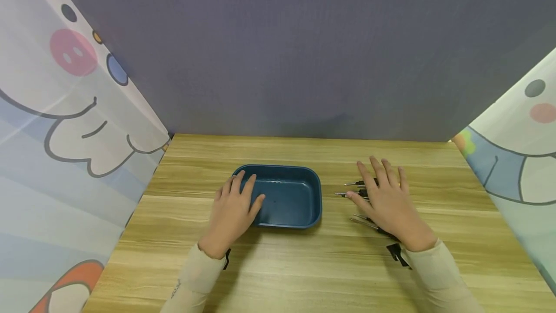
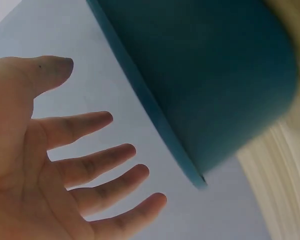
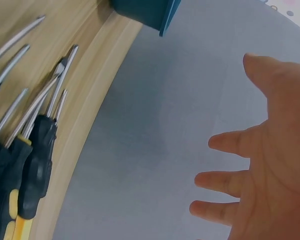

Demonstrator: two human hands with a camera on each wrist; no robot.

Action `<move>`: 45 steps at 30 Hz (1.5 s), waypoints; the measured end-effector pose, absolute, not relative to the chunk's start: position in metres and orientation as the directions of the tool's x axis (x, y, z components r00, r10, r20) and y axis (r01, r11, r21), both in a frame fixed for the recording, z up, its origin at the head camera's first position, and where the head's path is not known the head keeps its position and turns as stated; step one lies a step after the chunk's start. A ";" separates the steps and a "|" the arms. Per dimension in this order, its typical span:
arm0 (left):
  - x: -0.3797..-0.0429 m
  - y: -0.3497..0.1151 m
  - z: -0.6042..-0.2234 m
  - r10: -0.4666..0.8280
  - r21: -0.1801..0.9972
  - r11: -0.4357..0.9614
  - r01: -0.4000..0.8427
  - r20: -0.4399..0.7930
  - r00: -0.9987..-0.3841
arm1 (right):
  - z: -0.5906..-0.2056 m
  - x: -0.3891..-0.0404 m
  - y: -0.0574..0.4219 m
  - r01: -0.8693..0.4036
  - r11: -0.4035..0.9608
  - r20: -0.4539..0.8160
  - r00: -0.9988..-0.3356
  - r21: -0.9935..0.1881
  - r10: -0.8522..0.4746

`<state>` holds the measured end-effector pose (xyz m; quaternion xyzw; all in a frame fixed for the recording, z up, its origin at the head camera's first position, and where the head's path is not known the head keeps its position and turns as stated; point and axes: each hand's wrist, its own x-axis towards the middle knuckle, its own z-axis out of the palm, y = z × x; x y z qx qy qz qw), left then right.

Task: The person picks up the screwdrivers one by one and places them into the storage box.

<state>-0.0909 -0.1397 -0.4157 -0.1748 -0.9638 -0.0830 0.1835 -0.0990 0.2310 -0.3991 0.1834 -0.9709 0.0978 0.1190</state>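
Note:
A dark blue rectangular tray (image 1: 286, 197) with raised walls stands on the wooden table. My left hand (image 1: 234, 209) is over its left end, fingers spread; in the left wrist view that hand (image 2: 65, 160) hangs apart from the tray's side wall (image 2: 215, 85), holding nothing. To the right, my right hand (image 1: 388, 202) hovers with spread fingers over several screwdrivers (image 1: 365, 222), hiding most of their handles. The right wrist view shows the screwdrivers with metal shafts and a black handle (image 3: 37, 165), some with yellow parts, lying below the empty right hand (image 3: 270, 160).
The wood-grain table (image 1: 304, 274) ends at a grey wall panel (image 1: 295, 52) behind the tray. Cartoon-printed curtains (image 1: 52, 158) hang at the left and right sides. A black strap piece (image 1: 396, 254) shows at the right wrist.

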 end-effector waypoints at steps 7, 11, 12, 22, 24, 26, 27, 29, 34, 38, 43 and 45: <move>-0.092 -0.164 -0.417 0.257 0.154 0.930 0.334 0.378 -0.889 | -0.398 -0.098 0.243 -0.348 0.927 0.242 -0.920 -0.142 -0.308; -0.095 -0.175 -0.419 0.221 0.185 0.933 0.309 0.385 -0.896 | -0.399 -0.098 0.253 -0.343 0.930 0.239 -0.922 -0.135 -0.305; -0.096 -0.177 -0.419 0.213 0.191 0.934 0.303 0.385 -0.898 | -0.399 -0.098 0.256 -0.341 0.930 0.239 -0.923 -0.135 -0.303; -0.100 -0.193 -0.429 0.176 0.239 0.930 0.279 0.375 -0.910 | -0.403 -0.106 0.285 -0.327 0.942 0.192 -0.932 -0.075 -0.309; -0.100 -0.194 -0.429 0.169 0.261 0.925 0.274 0.363 -0.916 | -0.405 -0.109 0.290 -0.329 0.943 0.177 -0.932 -0.053 -0.316; -0.101 -0.194 -0.430 0.161 0.284 0.921 0.268 0.350 -0.923 | -0.409 -0.111 0.296 -0.333 0.942 0.172 -0.931 -0.043 -0.321; -0.101 -0.194 -0.430 0.156 0.292 0.919 0.264 0.346 -0.925 | -0.411 -0.112 0.298 -0.340 0.940 0.181 -0.927 -0.040 -0.328; -0.101 -0.195 -0.430 0.153 0.303 0.916 0.261 0.338 -0.929 | -0.415 -0.114 0.305 -0.360 0.932 0.202 -0.916 -0.036 -0.346; -0.102 -0.195 -0.430 0.155 0.306 0.915 0.262 0.331 -0.931 | -0.428 -0.124 0.321 -0.397 0.917 0.230 -0.897 -0.038 -0.378; -0.102 -0.195 -0.429 0.158 0.298 0.918 0.261 0.328 -0.931 | -0.435 -0.133 0.331 -0.407 0.912 0.222 -0.894 -0.046 -0.388; -0.102 -0.195 -0.429 0.163 0.297 0.917 0.265 0.328 -0.931 | -0.439 -0.141 0.339 -0.403 0.913 0.177 -0.905 -0.060 -0.388; -0.103 -0.195 -0.429 0.166 0.297 0.916 0.269 0.329 -0.930 | -0.441 -0.143 0.341 -0.397 0.916 0.156 -0.910 -0.062 -0.384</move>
